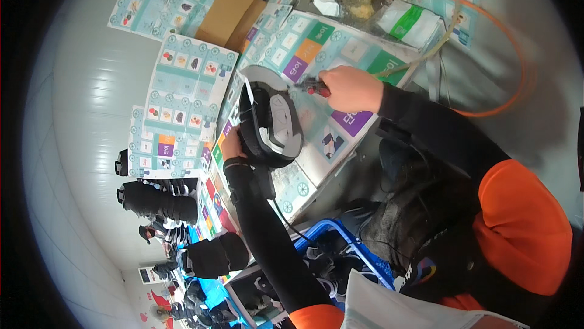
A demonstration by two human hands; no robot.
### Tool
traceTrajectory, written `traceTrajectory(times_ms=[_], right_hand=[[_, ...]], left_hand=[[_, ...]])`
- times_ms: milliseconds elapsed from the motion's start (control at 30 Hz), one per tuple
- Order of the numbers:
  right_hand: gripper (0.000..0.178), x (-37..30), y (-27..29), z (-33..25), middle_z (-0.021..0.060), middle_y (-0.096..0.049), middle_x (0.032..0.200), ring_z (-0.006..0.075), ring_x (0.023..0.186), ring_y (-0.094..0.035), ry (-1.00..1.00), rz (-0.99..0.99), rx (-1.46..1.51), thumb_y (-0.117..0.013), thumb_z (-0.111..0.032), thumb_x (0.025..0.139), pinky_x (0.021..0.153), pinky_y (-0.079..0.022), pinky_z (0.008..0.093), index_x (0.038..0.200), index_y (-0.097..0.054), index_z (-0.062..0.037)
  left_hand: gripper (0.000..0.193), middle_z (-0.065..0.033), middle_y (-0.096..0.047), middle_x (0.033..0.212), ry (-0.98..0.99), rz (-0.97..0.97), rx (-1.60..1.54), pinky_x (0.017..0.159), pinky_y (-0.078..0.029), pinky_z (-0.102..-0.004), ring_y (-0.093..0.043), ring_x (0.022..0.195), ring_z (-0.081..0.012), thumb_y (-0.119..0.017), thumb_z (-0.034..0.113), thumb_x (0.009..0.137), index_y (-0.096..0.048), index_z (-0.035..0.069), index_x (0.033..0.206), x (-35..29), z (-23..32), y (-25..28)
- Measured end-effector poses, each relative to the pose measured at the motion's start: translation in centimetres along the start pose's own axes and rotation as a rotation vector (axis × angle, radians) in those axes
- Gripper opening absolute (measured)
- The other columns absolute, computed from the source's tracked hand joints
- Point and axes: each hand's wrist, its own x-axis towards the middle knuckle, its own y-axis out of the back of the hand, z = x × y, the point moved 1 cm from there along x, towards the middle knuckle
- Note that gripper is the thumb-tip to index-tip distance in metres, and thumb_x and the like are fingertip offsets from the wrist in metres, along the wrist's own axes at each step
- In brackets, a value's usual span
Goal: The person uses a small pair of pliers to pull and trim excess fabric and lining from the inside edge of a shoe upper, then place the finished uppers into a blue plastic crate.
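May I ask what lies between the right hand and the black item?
The head view shows a red-handled tool, held by the right hand, between it and the black item.

You wear black forearm sleeves (pixel 267 235) and orange upper sleeves (pixel 524 219). On your left wrist is a black strap (pixel 236 172) with a small black box (pixel 263 183), from which goes a thin black cable (pixel 291 227).
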Motion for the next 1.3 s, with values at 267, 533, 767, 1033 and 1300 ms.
traceTrajectory(times_ms=[267,533,767,1033,1300], right_hand=[[0.023,-0.7,0.4,-0.2,0.0216,-0.071,0.080,0.0418,0.076,-0.068,-0.076,-0.070,0.260,-0.058,-0.010,0.078,0.068,-0.052,0.0463,0.094,-0.072,-0.0021],[0.022,-2.2,-0.4,0.2,0.0227,-0.068,0.078,0.0446,0.078,-0.066,-0.010,-0.130,0.239,-0.058,-0.010,0.078,0.069,-0.049,0.0501,0.093,-0.072,-0.0036],[0.024,-2.4,0.6,-0.9,0.0286,-0.068,0.081,0.0474,0.084,-0.066,0.014,-0.133,0.352,-0.056,-0.012,0.075,0.077,-0.052,0.0513,0.090,-0.070,0.0013],[0.020,-2.9,-0.3,-0.9,0.0262,-0.067,0.082,0.0463,0.081,-0.064,0.070,-0.167,0.371,-0.059,-0.011,0.078,0.073,-0.050,0.0497,0.093,-0.069,-0.0015],[0.033,-2.6,-0.1,-1.9,0.0277,-0.069,0.086,0.0462,0.088,-0.067,-0.067,-0.147,0.367,-0.058,-0.012,0.076,0.080,-0.054,0.0504,0.103,-0.074,-0.0033]], left_hand=[[0.036,-0.0110,-0.077,0.100,-0.179,0.137,0.177,0.080,-0.056,-0.0298,-0.072,0.087,-0.0159,-0.068,0.028,0.100,-0.075,-0.002,0.119,-2.8,5.3,-5.6],[0.033,-0.0127,-0.076,0.103,-0.073,0.089,-0.172,0.079,-0.057,-0.0302,-0.073,0.087,-0.0185,-0.068,0.017,0.098,-0.073,-0.005,0.121,-4.0,6.3,-5.5],[0.034,-0.0117,-0.076,0.104,0.100,0.114,-0.350,0.078,-0.057,-0.0291,-0.072,0.087,-0.0171,-0.067,0.013,0.097,-0.071,-0.005,0.126,-6.2,8.5,-5.1],[0.032,-0.0102,-0.076,0.105,0.025,0.120,-0.439,0.080,-0.055,-0.0275,-0.071,0.089,-0.0161,-0.067,0.014,0.098,-0.072,-0.004,0.124,-6.5,7.5,-5.4],[0.029,-0.0098,-0.076,0.106,0.082,0.133,-0.565,0.080,-0.056,-0.0281,-0.071,0.088,-0.0163,-0.068,0.015,0.099,-0.072,-0.004,0.121,-5.8,5.5,-4.5]])
